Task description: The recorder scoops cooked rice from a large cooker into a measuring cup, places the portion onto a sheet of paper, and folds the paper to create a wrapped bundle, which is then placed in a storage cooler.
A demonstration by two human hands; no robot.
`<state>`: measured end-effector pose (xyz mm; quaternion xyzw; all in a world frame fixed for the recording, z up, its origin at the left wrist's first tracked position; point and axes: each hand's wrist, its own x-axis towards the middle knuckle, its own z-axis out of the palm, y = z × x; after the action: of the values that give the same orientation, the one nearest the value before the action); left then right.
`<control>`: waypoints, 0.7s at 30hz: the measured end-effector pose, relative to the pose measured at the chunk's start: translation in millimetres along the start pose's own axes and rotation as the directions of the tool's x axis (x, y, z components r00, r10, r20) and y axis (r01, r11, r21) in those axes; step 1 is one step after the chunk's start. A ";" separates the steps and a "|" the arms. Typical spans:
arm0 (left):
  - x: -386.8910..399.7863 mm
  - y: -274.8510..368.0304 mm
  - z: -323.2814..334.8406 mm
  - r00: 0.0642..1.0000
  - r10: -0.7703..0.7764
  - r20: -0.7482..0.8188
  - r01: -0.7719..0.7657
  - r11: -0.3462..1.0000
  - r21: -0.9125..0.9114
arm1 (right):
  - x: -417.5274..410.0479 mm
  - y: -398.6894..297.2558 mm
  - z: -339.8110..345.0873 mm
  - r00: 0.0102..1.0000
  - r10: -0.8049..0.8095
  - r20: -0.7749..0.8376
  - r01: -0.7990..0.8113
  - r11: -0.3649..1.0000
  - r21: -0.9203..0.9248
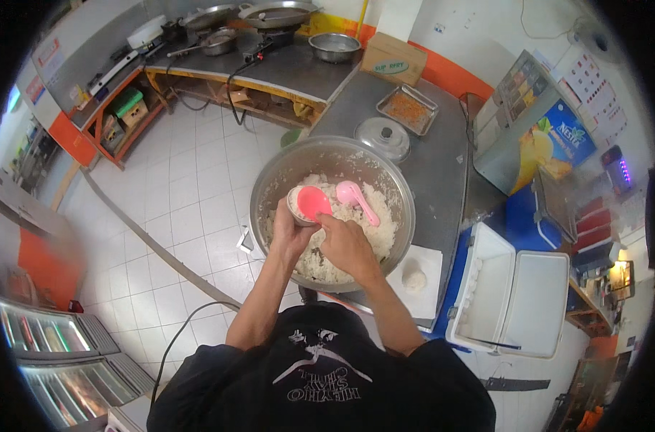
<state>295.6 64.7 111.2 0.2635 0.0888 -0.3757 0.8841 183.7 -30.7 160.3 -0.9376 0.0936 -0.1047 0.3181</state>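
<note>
A large round metal pot (262,216) holds cooked white rice (373,245). Over it, my left hand (288,229) grips a small cup (293,204) filled with rice. My right hand (346,243) holds a pink-red rice scoop (314,201), its bowl lying against the rice in the cup. Part of the scoop's handle is hidden by my fingers. A light pink ladle-like spoon (357,197) rests on the rice inside the pot, its handle towards the right. Beside the pot at the lower right, a small mound of rice (414,279) sits on white paper (432,264).
Behind the pot, a metal lid (383,139) and a tray of orange-brown crumbs (408,110) lie on the dark counter (441,205). A cardboard box (394,56) and metal basin (334,47) stand farther back. An open cooler (481,286) is at right; a cable (181,324) runs at left.
</note>
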 end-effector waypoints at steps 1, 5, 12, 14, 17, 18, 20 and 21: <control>-0.9 2.5 -5.2 1.000 -0.001 0.003 0.001 1.000 0.004 | 1.6 1.1 -2.6 1.000 0.000 -0.005 0.000 1.000 0.001; -15.3 4.8 -17.5 0.998 -0.054 0.010 0.055 0.998 -0.027 | -1.0 28.5 -26.1 0.993 -0.085 0.085 0.071 0.986 0.149; -42.0 34.9 -28.7 0.995 0.045 0.084 -0.034 0.990 -0.135 | -8.0 86.9 -8.3 0.977 0.086 0.196 -0.129 0.967 0.218; -51.3 32.1 -27.4 0.993 0.023 0.120 0.004 0.976 -0.220 | -24.5 98.8 15.0 0.986 -0.026 0.162 0.054 0.984 -0.172; -75.9 16.2 -19.7 0.996 0.048 0.081 -0.033 0.985 -0.170 | -48.5 67.3 16.1 0.991 0.133 0.016 -0.128 0.901 0.414; -86.8 9.3 -15.8 0.995 0.045 0.088 -0.035 0.993 -0.111 | -61.5 56.2 14.6 0.991 0.124 0.046 -0.127 0.804 0.581; -103.8 -9.5 -0.3 0.996 -0.060 0.067 0.067 0.991 -0.115 | -81.6 38.9 10.6 0.987 0.160 0.009 -0.117 0.684 0.720; -111.9 -18.8 2.6 0.995 -0.096 0.008 0.096 0.986 -0.138 | -95.4 25.2 5.9 0.988 0.150 -0.025 -0.090 0.709 0.700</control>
<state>203.6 121.6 145.6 0.1968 0.1267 -0.4111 0.8810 90.9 -23.8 127.2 -0.7359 0.1209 -0.1486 0.6494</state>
